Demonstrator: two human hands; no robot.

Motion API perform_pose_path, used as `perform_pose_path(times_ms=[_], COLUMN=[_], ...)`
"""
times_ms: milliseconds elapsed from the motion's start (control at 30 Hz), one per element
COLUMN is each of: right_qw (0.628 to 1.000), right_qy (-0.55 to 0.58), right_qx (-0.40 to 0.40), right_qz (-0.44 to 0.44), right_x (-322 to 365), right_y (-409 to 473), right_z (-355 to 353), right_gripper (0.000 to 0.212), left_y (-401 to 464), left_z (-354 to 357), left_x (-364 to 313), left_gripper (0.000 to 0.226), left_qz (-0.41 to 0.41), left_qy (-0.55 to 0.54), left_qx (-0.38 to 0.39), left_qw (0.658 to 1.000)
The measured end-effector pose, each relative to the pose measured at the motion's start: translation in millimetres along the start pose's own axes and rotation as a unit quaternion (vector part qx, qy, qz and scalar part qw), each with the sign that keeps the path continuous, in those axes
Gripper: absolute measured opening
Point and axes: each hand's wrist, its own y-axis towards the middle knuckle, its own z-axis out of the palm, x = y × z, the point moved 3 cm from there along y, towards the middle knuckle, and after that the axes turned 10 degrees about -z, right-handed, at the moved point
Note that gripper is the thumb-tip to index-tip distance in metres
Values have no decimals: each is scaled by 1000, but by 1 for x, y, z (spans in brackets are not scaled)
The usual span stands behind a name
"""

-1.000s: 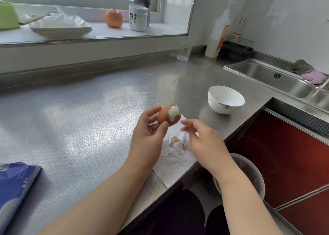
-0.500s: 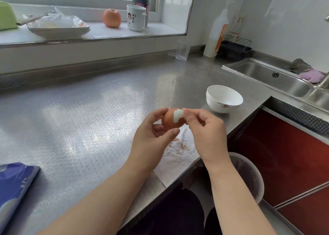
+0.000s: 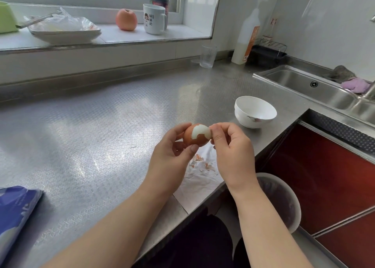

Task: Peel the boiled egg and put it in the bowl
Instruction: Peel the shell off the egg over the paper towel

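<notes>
Two hands: left hand (image 3: 169, 158) grips egg (image 3: 196, 135), right hand (image 3: 233, 152) pinches shell.

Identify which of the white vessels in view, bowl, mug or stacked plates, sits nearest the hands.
The white bowl on the steel counter, just beyond the right hand. The mug and the stacked plates sit far back on the windowsill.

The white mug (image 3: 153, 19) on the windowsill bears a cartoon girl and the vertical Chinese characters 妹妹的. The blue packet (image 3: 14, 213) at the lower left carries pale print too blurred to read, as does the orange label of the white pump bottle (image 3: 246, 38).
</notes>
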Motion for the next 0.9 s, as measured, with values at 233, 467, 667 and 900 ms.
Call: perform_pose_path(times_ms=[233, 467, 667, 900], right_qw=[995, 987, 984, 991], right_qy=[-88, 119, -41, -74], right_qx=[30, 11, 153, 48], right_qz=[-26, 109, 85, -96], right_x=[-1, -1, -8, 2], right_y=[2, 3, -6, -3], right_z=[3, 0, -10, -13], right_gripper=[16, 16, 13, 22], left_y=[-2, 3, 2, -1], left_z=[0, -7, -7, -5], left_x=[1, 4, 2, -1], left_gripper=[43, 39, 37, 38], left_qz=[5, -11, -18, -10], left_qy=[42, 42, 9, 31], left_qx=[-35, -60, -73, -66], left_qw=[998, 997, 997, 997])
